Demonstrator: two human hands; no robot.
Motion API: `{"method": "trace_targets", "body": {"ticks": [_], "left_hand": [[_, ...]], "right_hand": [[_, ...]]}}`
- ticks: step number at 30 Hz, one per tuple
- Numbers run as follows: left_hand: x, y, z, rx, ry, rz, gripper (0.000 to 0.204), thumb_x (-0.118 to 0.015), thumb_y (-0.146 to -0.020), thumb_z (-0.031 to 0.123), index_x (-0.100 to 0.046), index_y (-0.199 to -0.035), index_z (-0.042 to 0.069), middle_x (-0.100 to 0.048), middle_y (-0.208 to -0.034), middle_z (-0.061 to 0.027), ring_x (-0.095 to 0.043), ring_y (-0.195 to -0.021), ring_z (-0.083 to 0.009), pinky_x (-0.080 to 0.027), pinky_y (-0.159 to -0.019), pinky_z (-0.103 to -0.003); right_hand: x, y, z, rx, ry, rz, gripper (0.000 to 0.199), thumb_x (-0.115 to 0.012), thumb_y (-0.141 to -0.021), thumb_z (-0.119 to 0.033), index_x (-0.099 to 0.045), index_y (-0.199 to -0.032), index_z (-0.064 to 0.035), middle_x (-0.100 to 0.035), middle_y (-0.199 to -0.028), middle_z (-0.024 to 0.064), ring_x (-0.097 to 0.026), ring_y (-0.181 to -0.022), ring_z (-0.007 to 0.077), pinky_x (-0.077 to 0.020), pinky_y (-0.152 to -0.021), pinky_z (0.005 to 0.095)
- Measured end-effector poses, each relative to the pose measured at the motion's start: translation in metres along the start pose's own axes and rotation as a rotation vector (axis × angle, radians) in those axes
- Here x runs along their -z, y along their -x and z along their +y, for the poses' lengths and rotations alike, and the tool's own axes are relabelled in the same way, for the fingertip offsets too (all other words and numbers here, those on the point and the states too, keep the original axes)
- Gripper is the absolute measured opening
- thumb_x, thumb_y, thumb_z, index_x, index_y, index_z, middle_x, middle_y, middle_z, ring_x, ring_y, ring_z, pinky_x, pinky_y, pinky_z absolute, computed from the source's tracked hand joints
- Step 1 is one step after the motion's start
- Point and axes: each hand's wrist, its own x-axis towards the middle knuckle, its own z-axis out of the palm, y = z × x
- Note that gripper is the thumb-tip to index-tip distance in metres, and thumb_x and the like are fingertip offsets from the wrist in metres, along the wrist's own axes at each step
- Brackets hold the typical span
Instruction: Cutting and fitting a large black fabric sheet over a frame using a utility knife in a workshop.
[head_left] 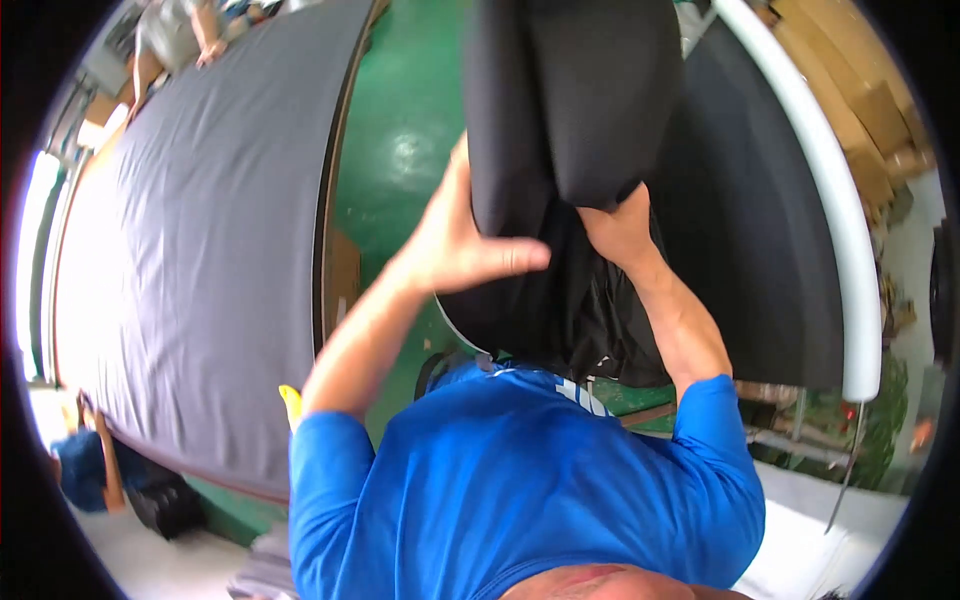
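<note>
A thick folded bundle of black fabric (610, 90) fills the upper middle of the head view, and its lower part hangs close to my body. My left hand (455, 245) lies along the bundle's left side, open, with the thumb stretched out across the front. Its other fingers are partly hidden by the cloth. On the right, my right hand (622, 230) is closed on the bundle's lower fold, with its fingertips tucked out of sight in the fabric. Loose, shiny black material (620, 320) hangs below the right hand.
A long table covered in dark grey cloth (220, 260) stands at the left. To the right lies a black-covered surface (760, 220) edged by a white roll (855, 300). Cardboard boxes (880, 115) stand beyond it. Another person's hand (211, 52) rests at the far left table end. The floor (400, 130) is green.
</note>
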Motion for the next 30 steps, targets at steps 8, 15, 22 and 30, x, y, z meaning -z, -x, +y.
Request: {"method": "trace_targets", "body": {"ticks": [8,15,22,30], "left_hand": [[0.004,-0.049,0.059,-0.395,-0.460,0.662,0.033,-0.077,-0.077,0.008,-0.062,-0.105,-0.005,-0.063,-0.103,-0.0146,-0.060,-0.097,-0.0307,-0.045,-0.090,-0.039],[0.080,-0.164,0.141,-0.028,0.304,0.535,0.016,-0.069,-0.079,0.009,-0.067,-0.088,-0.004,-0.067,-0.076,-0.0124,-0.064,-0.060,-0.0203,-0.052,-0.054,-0.031],[0.000,-0.201,0.114,-0.222,-0.083,0.381,0.041,-0.070,-0.070,0.018,-0.060,-0.095,-0.013,-0.066,-0.085,-0.0212,-0.065,-0.079,-0.0271,-0.052,-0.071,-0.036],[-0.068,-0.031,-0.077,0.516,-0.190,0.419,0.113,-0.085,-0.063,0.046,-0.024,-0.145,-0.002,-0.030,-0.148,-0.0225,-0.028,-0.139,-0.0324,-0.026,-0.112,-0.044]], "right_hand": [[-0.050,-0.120,-0.157,0.519,-0.115,0.070,0.030,-0.074,-0.072,-0.009,-0.066,-0.100,-0.0011,-0.069,-0.088,0.0141,-0.066,-0.086,0.0176,-0.0513,-0.076,0.0319],[-0.058,-0.113,-0.064,0.469,-0.034,-0.013,0.052,-0.084,-0.070,-0.021,-0.061,-0.109,0.0051,-0.068,-0.104,0.0144,-0.065,-0.100,0.0249,-0.0500,-0.089,0.0341],[-0.044,-0.119,0.032,0.258,-0.439,0.008,0.034,-0.074,-0.077,-0.004,-0.061,-0.107,0.0057,-0.068,-0.103,0.0090,-0.062,-0.096,0.0192,-0.0478,-0.088,0.0329],[0.100,-0.196,0.047,0.106,-0.755,0.312,0.028,-0.065,-0.085,-0.004,-0.061,-0.111,0.0049,-0.064,-0.109,0.0101,-0.062,-0.095,0.0205,-0.0492,-0.086,0.0334]]}}
